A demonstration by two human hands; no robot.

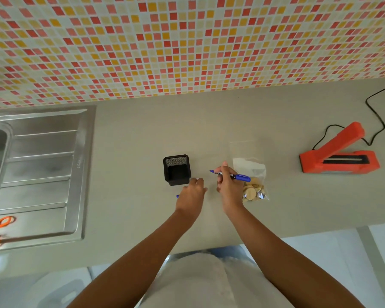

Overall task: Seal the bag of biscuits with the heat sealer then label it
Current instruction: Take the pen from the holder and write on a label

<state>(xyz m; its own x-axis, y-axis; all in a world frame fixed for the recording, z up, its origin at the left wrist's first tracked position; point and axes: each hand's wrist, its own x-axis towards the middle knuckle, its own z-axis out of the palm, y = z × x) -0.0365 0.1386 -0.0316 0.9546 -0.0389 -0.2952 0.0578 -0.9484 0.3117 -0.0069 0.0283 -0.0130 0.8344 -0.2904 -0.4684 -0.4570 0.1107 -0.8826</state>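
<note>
Desk point(142, 134) matte grey-beige, smooth. Steel sink point(40, 174) with ribbed drainer at my left. Heat sealer point(338, 156) orange, blocky, arm raised, far right. Bag of biscuits point(252, 181) clear plastic, round pale biscuits bunched at its near end, just right of my right hand point(228, 187). That hand closed round blue marker point(236, 176), uncapped. Black mesh pot point(176, 170) square. Left hand point(190, 194) loosely curled over something white; I cannot tell grip.

The right hand point(228, 185) grips a blue marker point(231, 175) beside the biscuit bag point(252, 181) — the left hand point(190, 196) rests by a black holder point(176, 169).
</note>
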